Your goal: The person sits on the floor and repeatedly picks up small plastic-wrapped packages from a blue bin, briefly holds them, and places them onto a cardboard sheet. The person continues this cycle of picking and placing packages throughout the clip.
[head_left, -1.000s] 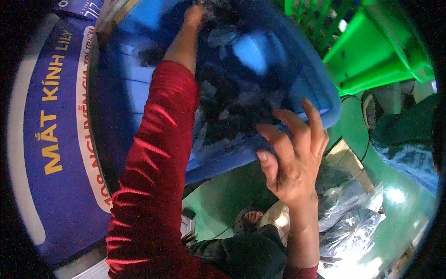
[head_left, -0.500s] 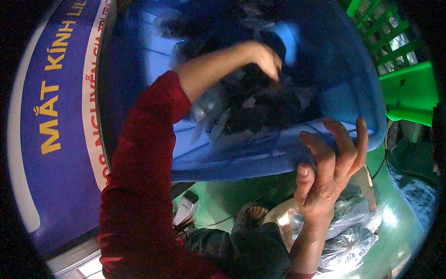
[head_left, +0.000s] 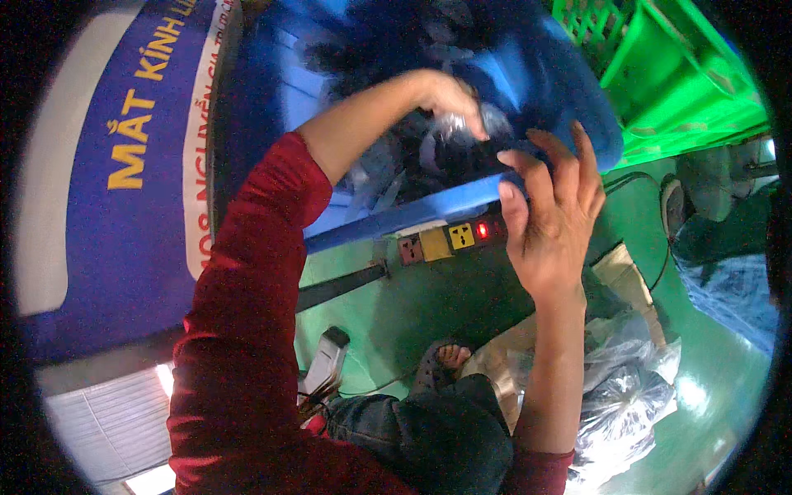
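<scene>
A deep blue plastic bin (head_left: pixel 396 216) is in front of me, with dark items in clear plastic bags (head_left: pixel 375 169) piled inside. My left hand (head_left: pixel 450 97) reaches into it, fingers curled down and closed on a shiny clear plastic bag (head_left: pixel 499 122) of dark pieces. What exactly the bag contains is too dark and blurred to tell. At the bin's near right rim is my right hand (head_left: pixel 551 202), palm toward the bin, fingers spread and bent, with nothing visible in it. Whether its fingertips touch the rim is unclear.
A bright green crate (head_left: pixel 660 91) stands beyond the bin's right side. Below the rim sits a power strip (head_left: pixel 459 237) with a red light. A cardboard box (head_left: pixel 623 272) holding clear plastic bags is on the green floor. A purple printed banner (head_left: pixel 124 239) covers the left.
The view has shifted, bringing the power strip into sight and more of the green crate. A shiny bag now shows at my left hand. My right hand stays spread near the rim.
</scene>
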`<state>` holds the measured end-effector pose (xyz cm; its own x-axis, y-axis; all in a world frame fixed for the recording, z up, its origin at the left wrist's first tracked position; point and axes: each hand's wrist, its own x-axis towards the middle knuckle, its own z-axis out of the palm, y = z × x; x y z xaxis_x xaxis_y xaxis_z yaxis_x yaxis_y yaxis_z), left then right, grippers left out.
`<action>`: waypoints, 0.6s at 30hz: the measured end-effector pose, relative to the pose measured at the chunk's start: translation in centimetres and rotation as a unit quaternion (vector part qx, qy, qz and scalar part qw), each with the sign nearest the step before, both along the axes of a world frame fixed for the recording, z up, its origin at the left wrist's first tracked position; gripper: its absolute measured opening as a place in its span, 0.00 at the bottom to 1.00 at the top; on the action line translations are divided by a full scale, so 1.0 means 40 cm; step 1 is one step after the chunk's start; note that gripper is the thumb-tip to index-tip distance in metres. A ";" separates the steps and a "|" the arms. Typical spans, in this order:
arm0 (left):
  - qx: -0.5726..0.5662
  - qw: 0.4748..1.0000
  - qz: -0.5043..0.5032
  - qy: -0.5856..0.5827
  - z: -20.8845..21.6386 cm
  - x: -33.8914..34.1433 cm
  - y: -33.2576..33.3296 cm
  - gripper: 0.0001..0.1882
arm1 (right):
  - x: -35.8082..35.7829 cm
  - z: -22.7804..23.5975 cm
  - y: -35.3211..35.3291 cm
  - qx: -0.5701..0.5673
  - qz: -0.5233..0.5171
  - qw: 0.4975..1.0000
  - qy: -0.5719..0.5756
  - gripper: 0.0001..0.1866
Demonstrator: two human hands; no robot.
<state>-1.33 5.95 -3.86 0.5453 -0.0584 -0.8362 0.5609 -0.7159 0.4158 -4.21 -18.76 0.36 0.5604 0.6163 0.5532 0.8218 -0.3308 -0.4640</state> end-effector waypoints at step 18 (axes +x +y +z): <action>-0.495 0.700 0.393 -0.331 0.560 -0.218 -0.278 0.11 | 0.002 0.155 -0.091 0.253 0.058 0.965 0.038 0.51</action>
